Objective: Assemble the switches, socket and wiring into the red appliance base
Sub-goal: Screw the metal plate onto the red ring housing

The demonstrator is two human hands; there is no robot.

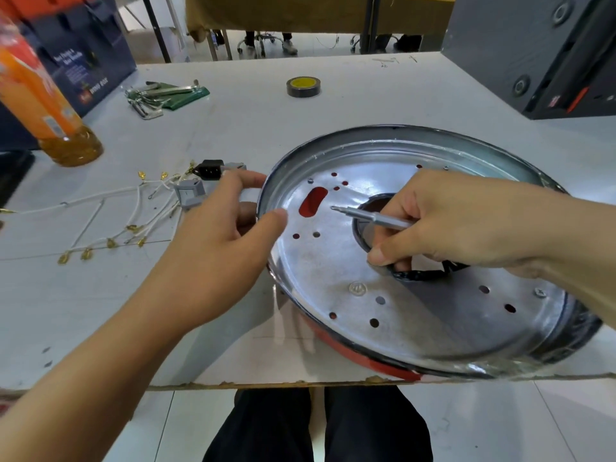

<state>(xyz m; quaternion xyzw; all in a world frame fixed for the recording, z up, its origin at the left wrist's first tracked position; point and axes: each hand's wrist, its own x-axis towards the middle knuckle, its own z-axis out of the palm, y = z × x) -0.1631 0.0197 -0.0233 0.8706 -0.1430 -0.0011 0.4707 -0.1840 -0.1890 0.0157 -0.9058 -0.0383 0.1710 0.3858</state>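
Red appliance base [353, 356] lies at the near edge of the white table [233, 135], its silver metal plate [333, 261] facing up and dotted with holes. On the plate, the right hand [466, 225] grips a slim silver screwdriver [370, 215], fingers curled round the shaft, tip pointing toward an oval slot [312, 201] in the plate. At the base's left rim the left hand [220, 248] is held with fingers loosely spread; whether it touches the rim, I cannot tell. Just left of the base lie a grey switch [189, 194], a black socket [209, 169] and white wires [110, 221] with brass terminals. Farther left stands an orange bottle [43, 105]. Beyond the base sit hex keys [150, 98] and a roll of tape [303, 87]; a black case [540, 51] stands beyond it to the right.
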